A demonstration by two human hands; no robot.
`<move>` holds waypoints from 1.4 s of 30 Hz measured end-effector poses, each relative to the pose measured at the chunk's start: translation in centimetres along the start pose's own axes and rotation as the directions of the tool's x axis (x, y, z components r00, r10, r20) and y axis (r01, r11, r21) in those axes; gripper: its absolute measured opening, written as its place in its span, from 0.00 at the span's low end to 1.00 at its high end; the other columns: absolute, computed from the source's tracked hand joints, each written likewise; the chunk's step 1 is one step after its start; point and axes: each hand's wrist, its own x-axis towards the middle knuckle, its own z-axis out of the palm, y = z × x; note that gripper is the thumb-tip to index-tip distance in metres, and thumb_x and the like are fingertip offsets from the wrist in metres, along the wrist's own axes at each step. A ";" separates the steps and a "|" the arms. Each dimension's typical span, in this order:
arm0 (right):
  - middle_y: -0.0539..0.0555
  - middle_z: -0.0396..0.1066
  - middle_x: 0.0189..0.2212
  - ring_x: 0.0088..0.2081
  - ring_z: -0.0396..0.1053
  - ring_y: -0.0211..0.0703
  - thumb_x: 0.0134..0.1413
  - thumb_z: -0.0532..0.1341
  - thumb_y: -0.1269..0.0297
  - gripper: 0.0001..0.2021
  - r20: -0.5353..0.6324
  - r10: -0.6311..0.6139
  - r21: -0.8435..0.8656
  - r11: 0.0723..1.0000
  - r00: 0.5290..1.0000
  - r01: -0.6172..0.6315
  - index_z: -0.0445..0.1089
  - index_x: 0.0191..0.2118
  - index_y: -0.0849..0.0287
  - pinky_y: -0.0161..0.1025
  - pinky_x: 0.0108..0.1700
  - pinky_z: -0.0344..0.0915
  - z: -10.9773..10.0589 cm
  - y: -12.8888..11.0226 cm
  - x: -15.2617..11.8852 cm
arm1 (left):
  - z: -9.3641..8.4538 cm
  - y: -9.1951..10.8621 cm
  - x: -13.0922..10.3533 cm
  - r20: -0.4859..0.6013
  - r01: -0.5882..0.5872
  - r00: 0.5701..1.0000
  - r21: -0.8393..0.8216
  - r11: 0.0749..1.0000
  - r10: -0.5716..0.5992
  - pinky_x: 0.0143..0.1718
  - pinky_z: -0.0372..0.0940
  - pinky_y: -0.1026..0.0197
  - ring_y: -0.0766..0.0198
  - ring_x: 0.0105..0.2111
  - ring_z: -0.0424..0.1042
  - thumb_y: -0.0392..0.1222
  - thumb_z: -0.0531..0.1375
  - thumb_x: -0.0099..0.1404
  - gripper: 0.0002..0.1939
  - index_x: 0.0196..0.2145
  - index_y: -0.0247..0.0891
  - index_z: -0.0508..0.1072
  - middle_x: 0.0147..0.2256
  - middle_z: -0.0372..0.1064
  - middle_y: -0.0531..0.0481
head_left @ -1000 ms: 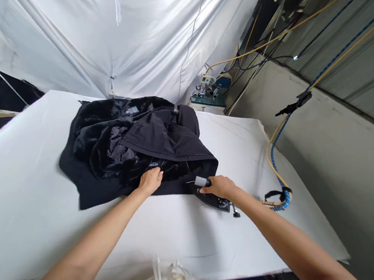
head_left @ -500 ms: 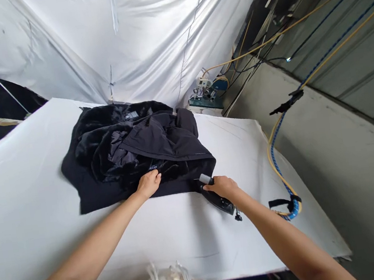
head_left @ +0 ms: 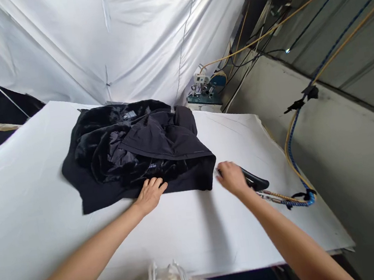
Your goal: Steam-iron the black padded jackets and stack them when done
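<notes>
A black jacket with furry lining (head_left: 165,136) lies folded on the white-covered table (head_left: 172,234). My left hand (head_left: 151,193) rests on its near edge, fingers spread, just below a small label. To the right of the garment, my right hand (head_left: 231,176) is closed round the handle of a black steam iron (head_left: 256,180). The iron is apart from the jacket, and my hand partly hides it. A blue and yellow hose (head_left: 300,200) runs from the iron to the right.
A green machine (head_left: 203,96) stands behind the table's far edge. White sheeting (head_left: 130,36) hangs at the back. A pale wall (head_left: 359,153) rises along the right side, with hoses hanging in front of it.
My right hand has moved right with the iron, away from the jacket's corner, and the hose has shifted right. My left hand has opened from a closed grip and lies flatter on the jacket.
</notes>
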 end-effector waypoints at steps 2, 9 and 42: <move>0.58 0.64 0.47 0.50 0.58 0.53 0.46 0.58 0.62 0.17 0.055 -0.187 0.046 0.982 0.981 0.184 0.65 0.45 0.50 0.45 0.50 0.55 1.4 -3.8 -0.5 | 0.2 -0.5 0.1 -0.002 0.021 1.000 -0.061 0.998 -0.022 0.45 0.55 0.53 0.57 0.45 0.60 0.28 0.47 0.59 0.19 0.44 0.41 0.68 0.44 0.65 0.43; 0.54 0.70 0.40 0.44 0.65 0.47 0.50 0.55 0.65 0.12 0.110 -0.166 0.226 0.964 0.980 0.138 0.69 0.41 0.55 0.41 0.45 0.60 -0.2 -3.8 4.7 | -3.4 -4.4 2.5 0.053 0.247 0.963 -0.570 0.784 -0.266 0.38 0.60 0.63 0.65 0.33 0.68 0.38 0.51 0.59 0.11 0.36 0.39 0.72 0.32 0.71 0.51; 0.46 0.64 0.49 0.55 0.51 0.46 0.56 0.52 0.51 0.15 -0.457 -0.833 -0.063 0.381 0.312 0.923 0.69 0.45 0.46 0.42 0.58 0.39 -14.9 -28.4 17.5 | -10.1 -5.7 2.6 0.407 0.336 0.840 -0.909 -0.246 -0.358 0.36 0.64 0.58 0.61 0.39 0.69 0.49 0.59 0.56 0.21 0.46 0.42 0.63 0.43 0.68 0.46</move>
